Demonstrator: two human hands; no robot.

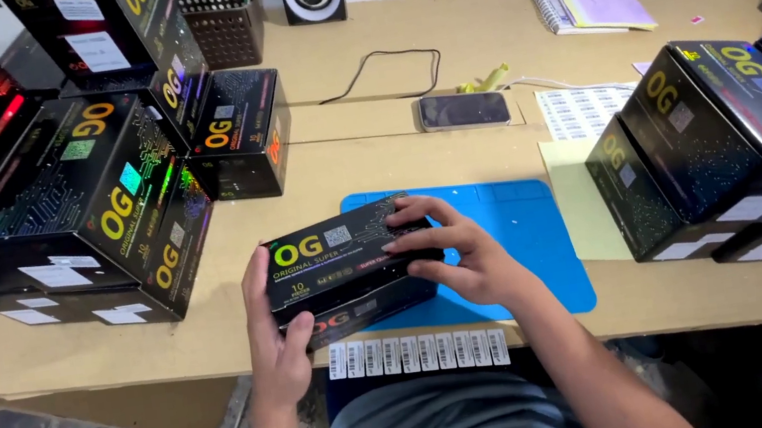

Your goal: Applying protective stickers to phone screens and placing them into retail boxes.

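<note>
Stacked black boxes (87, 202) are ranged at left. A black carton (343, 265) is grasped over the blue mat's (530, 232) near edge by the left hand (275, 335) and right hand (452, 249). More black cartons (723, 143) are piled at right.

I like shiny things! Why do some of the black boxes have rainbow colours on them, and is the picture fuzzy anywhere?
Head view: light glints off the foil on the stacked boxes, making rainbow patches. The small box held by the left hand and right hand looks sharp. The table bends slightly towards the picture edges, and the corners are a bit soft.
</note>
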